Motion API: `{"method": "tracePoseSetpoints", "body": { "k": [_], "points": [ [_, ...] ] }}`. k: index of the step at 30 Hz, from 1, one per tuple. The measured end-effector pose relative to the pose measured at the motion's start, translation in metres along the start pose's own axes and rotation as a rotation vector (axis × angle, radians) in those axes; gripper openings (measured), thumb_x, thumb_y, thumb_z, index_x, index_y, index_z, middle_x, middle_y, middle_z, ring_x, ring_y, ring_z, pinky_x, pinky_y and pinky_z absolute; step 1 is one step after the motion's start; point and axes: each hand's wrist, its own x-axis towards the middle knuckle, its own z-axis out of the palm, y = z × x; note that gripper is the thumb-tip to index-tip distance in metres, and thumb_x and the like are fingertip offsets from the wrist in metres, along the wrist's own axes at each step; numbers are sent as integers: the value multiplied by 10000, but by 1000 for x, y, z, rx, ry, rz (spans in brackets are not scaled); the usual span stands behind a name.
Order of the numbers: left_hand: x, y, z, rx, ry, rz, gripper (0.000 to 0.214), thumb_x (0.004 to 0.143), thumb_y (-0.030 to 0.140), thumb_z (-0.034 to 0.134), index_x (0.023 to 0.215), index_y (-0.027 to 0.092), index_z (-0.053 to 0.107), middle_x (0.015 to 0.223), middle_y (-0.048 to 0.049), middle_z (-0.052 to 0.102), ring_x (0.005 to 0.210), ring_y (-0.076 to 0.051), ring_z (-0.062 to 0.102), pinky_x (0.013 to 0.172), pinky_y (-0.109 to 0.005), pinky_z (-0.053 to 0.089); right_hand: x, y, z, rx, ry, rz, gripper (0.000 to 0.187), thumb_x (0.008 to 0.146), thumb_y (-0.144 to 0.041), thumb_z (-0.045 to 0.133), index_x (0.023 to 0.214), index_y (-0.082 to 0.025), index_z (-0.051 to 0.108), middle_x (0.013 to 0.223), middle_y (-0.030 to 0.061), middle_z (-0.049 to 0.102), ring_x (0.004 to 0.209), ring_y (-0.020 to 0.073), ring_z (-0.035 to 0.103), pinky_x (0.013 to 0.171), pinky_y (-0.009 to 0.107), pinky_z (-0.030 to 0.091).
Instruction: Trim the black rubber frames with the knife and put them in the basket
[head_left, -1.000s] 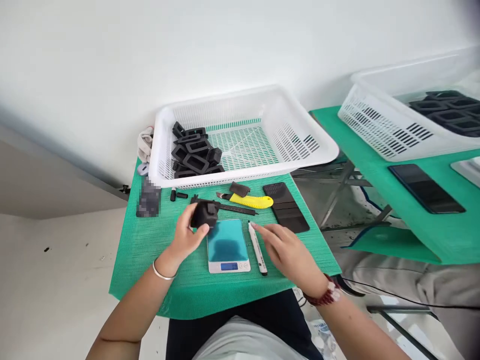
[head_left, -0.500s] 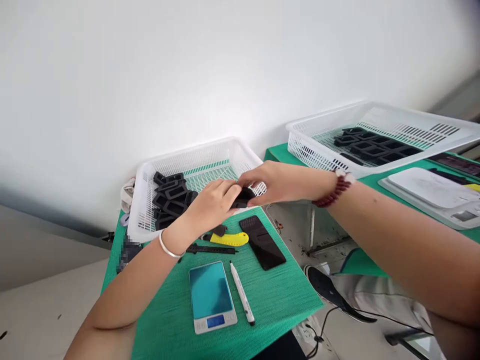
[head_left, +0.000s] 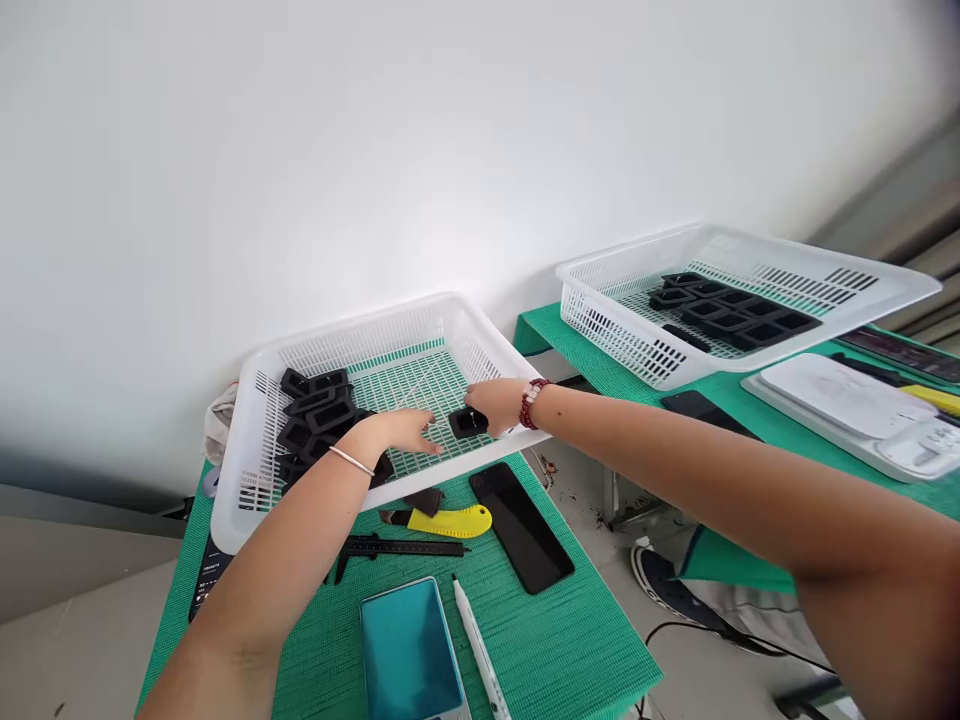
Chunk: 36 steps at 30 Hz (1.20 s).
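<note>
Inside the near white plastic basket (head_left: 247, 420), my right hand (head_left: 497, 402) grips a small black frame-like part (head_left: 468, 423) at the basket's right side. My left hand (head_left: 405, 432) hangs over the middle of the same basket, its fingers apart and holding nothing. To its left lies a pile of similar black parts (head_left: 319, 410), heaped loosely; my left forearm hides some of them. In front of the basket, a yellow box cutter (head_left: 450, 521) rests on the green mat (head_left: 570, 640) beside a small dark block (head_left: 425, 500).
A black caliper (head_left: 405, 547), a phone (head_left: 521, 528), a pocket scale (head_left: 412, 645) and a white marker (head_left: 480, 650) lie on the mat. At right, another white basket (head_left: 622, 345) holds rows of black parts, near a white scale (head_left: 855, 410). A person's shoe (head_left: 675, 600) shows below.
My hands were together over the basket's front edge around a black part. Now they are apart: the right holds the part down in the basket, and the left has let go.
</note>
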Motion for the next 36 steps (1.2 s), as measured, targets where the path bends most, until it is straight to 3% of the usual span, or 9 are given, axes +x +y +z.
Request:
{"method": "tracePoseSetpoints", "body": {
  "k": [9,15,18,21,24,26,29,33,36],
  "points": [
    [-2,-1,-5,-8,-79,-70,806,744,605,560,1391,147,409,1317,-169,589,1116,-317,611,855,-371,470,7,5,17,-17,-108,22,700,547,-1,718,1223,-99,567,1110,194,641,967,322,637,730,394,498],
    [-10,-3,-13,2,20,-108,705,781,578,546,1336,150,466,1292,-159,606,1089,-288,622,862,-342,472,-13,6,0,60,39,48,570,708,20,553,1238,-186,589,1237,139,611,1015,255,638,791,360,510],
    [-22,4,-20,5,180,-102,616,872,518,456,1345,125,431,1263,-162,615,1086,-264,615,893,-356,465,-53,15,-2,147,212,40,469,874,-121,429,1333,-200,492,1355,115,523,1103,229,595,898,371,490],
    [-52,27,-20,0,593,-4,467,876,451,509,1226,144,539,1121,-110,683,1010,-228,644,872,-346,487,-113,20,23,314,597,-9,370,911,-287,430,1253,-199,542,1276,97,570,1130,246,566,957,416,465],
    [-99,59,-3,-79,797,106,359,887,420,526,1161,195,584,1055,-44,703,983,-187,649,877,-335,500,-171,8,85,450,767,131,341,930,-323,410,1220,-202,542,1236,92,581,1133,223,556,977,387,451],
    [-135,76,22,-154,773,150,338,900,410,514,1160,204,582,1056,-27,703,978,-173,646,874,-336,515,-199,-11,147,543,748,331,328,930,-343,419,1204,-203,532,1210,91,591,1120,220,561,966,375,452],
    [-185,86,77,-181,678,204,266,861,375,572,1099,267,617,966,13,726,949,-191,674,860,-308,528,-226,-52,256,648,317,782,300,952,-330,359,1159,-190,525,1182,92,596,1106,202,566,955,337,441],
    [-232,82,158,-250,488,282,273,828,267,622,1099,300,626,1026,19,718,949,-177,680,805,-251,536,-254,-113,379,699,-79,971,269,927,-251,416,1103,-111,564,1125,188,603,982,261,618,802,388,490],
    [-256,82,210,-435,461,237,270,837,224,605,1096,301,620,970,22,729,945,-172,683,789,-240,541,-267,-146,434,764,-307,1022,319,905,-303,521,1130,-81,560,1058,183,620,906,242,632,747,383,514]
  ]
}}
